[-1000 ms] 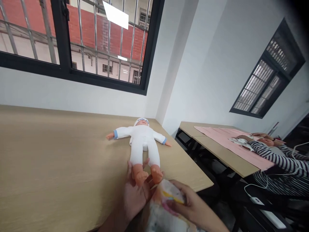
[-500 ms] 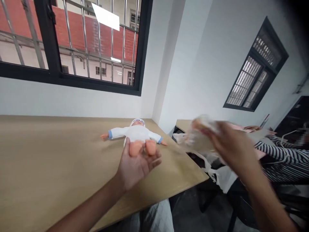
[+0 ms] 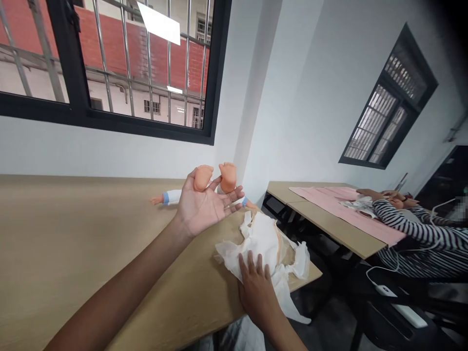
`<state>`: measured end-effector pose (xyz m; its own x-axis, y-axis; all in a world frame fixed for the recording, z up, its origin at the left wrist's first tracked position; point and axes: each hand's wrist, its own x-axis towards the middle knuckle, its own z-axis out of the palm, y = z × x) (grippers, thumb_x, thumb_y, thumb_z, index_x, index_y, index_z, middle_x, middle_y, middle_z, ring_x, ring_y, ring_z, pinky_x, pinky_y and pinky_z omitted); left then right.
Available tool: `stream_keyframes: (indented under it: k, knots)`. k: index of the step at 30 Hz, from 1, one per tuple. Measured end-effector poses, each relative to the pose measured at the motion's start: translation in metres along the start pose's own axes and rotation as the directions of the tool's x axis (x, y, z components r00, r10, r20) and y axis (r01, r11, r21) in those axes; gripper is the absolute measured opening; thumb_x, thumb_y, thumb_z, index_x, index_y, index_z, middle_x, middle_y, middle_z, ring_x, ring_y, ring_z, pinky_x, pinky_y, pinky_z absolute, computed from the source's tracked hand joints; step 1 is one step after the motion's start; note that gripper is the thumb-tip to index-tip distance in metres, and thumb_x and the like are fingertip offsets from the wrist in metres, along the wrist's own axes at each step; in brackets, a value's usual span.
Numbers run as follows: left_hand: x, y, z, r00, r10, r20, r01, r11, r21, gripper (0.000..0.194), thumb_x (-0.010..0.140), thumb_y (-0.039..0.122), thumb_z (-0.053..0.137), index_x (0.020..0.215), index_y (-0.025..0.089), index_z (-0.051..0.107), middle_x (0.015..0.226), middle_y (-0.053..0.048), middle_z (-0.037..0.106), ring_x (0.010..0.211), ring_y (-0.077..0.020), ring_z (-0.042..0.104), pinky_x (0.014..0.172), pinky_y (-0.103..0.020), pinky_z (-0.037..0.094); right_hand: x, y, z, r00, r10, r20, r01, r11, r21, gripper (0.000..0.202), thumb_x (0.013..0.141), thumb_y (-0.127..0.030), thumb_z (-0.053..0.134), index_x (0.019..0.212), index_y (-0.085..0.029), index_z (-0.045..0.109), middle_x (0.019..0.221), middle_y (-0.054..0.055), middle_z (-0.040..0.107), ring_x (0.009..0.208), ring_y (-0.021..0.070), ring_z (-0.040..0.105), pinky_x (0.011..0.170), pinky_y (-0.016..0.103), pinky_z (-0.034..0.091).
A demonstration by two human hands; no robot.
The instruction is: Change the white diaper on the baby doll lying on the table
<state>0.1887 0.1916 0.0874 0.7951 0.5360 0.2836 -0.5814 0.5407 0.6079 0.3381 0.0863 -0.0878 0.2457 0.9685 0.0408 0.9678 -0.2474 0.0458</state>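
Note:
A baby doll lies on its back on the wooden table, its two orange feet (image 3: 228, 177) raised by my left hand (image 3: 204, 207). The palm faces up, with the feet resting at the fingers and thumb. The doll's white sleeve (image 3: 174, 197) shows on the left; its head and body are hidden behind my hand. Near the table's right corner, a crumpled white cloth garment (image 3: 261, 239) with an orange edge lies spread out. My right hand (image 3: 258, 287) is palm down on its lower left part, fingers apart.
The wooden table (image 3: 73, 243) runs along the wall below a barred window. At the right, a second table carries a pink cloth (image 3: 329, 202), where a person in a striped top handles another doll. A white power strip (image 3: 408, 314) sits low at the right.
My left hand has lifted the doll's feet higher. My right hand has come down and left from the air, and the white garment it carried now lies on the table.

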Motion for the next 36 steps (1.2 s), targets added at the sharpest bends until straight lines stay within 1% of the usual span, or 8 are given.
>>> stream_keyframes:
  k: [4,7,12,16,24,29,32,36]
  knots:
    - [-0.001,0.01,-0.004,1.0,0.024,0.012,-0.024,0.999,0.022,0.053,0.081,0.057,0.032,0.115,0.018,0.039,0.11,-0.011,0.053,0.104,-0.029,0.057,0.086,-0.049,0.044,0.019,-0.011,0.009,0.994,-0.085,-0.064,0.088,0.995,0.051,0.062,0.083,-0.017,0.041,0.142,-0.017,0.025,0.147,0.016,0.019,0.133,0.0429,0.013,0.103,0.06,0.018]
    - [-0.002,0.016,-0.006,0.998,0.062,0.019,-0.062,0.998,0.019,0.052,0.081,0.057,0.033,0.115,0.019,0.039,0.113,-0.01,0.052,0.109,-0.0289,0.054,0.088,-0.049,0.042,0.032,-0.023,0.01,0.98,-0.193,-0.056,0.197,0.976,0.092,0.063,0.083,-0.019,0.041,0.143,-0.017,0.023,0.148,0.016,0.018,0.133,0.0423,0.011,0.104,0.059,0.017]
    - [-0.002,0.026,-0.007,0.996,0.09,0.008,-0.09,0.996,0.002,0.05,0.082,0.055,0.032,0.115,0.019,0.038,0.112,-0.009,0.052,0.11,-0.0293,0.053,0.088,-0.05,0.042,0.043,-0.039,-0.002,0.91,-0.412,-0.042,0.414,0.899,0.141,0.061,0.086,-0.022,0.039,0.143,-0.02,0.02,0.149,0.012,0.016,0.135,0.0379,0.01,0.105,0.057,0.017]
    - [-0.003,0.031,-0.009,0.995,0.097,0.029,-0.097,0.995,0.014,0.049,0.082,0.052,0.032,0.117,0.018,0.036,0.115,-0.01,0.051,0.106,-0.0282,0.056,0.082,-0.045,0.047,0.05,-0.039,-0.004,0.849,-0.527,-0.026,0.524,0.834,0.174,0.059,0.088,-0.025,0.038,0.143,-0.025,0.019,0.151,0.007,0.012,0.137,0.0334,0.006,0.107,0.055,0.015]
    - [-0.002,0.032,-0.013,0.993,0.053,0.106,-0.054,0.999,0.006,0.055,0.078,0.053,0.038,0.122,0.02,0.034,0.112,-0.012,0.055,0.096,-0.0276,0.06,0.077,-0.041,0.047,0.066,-0.03,-0.008,0.759,-0.648,-0.054,0.636,0.723,0.269,0.051,0.091,-0.032,0.036,0.141,-0.033,0.025,0.15,0.001,0.014,0.138,0.026,0.009,0.111,0.05,0.01]
    - [0.0,0.033,-0.018,0.991,0.027,0.134,-0.03,0.999,0.016,0.059,0.078,0.055,0.038,0.124,0.019,0.033,0.114,-0.012,0.055,0.097,-0.0279,0.06,0.082,-0.044,0.044,0.054,-0.041,-0.014,0.752,-0.657,-0.047,0.641,0.714,0.282,0.05,0.092,-0.047,0.031,0.14,-0.04,0.022,0.15,-0.005,0.014,0.137,0.0327,-0.002,0.107,0.059,0.006]
    - [0.001,0.033,-0.018,0.989,0.017,0.146,-0.017,1.0,-0.001,0.059,0.078,0.056,0.037,0.123,0.019,0.034,0.114,-0.012,0.055,0.099,-0.0284,0.059,0.083,-0.044,0.043,0.047,-0.048,-0.016,0.755,-0.653,-0.055,0.636,0.71,0.304,0.056,0.089,-0.058,0.029,0.141,-0.038,0.022,0.15,-0.004,0.017,0.137,0.0348,-0.002,0.107,0.06,0.006]
    - [0.001,0.031,-0.019,0.987,0.006,0.16,-0.002,1.0,-0.022,0.059,0.077,0.056,0.04,0.123,0.019,0.035,0.115,-0.012,0.054,0.099,-0.0286,0.059,0.083,-0.044,0.043,0.043,-0.049,-0.017,0.762,-0.644,-0.07,0.628,0.708,0.324,0.059,0.087,-0.062,0.029,0.14,-0.037,0.025,0.149,-0.003,0.02,0.137,0.0346,0.0,0.107,0.058,0.005]
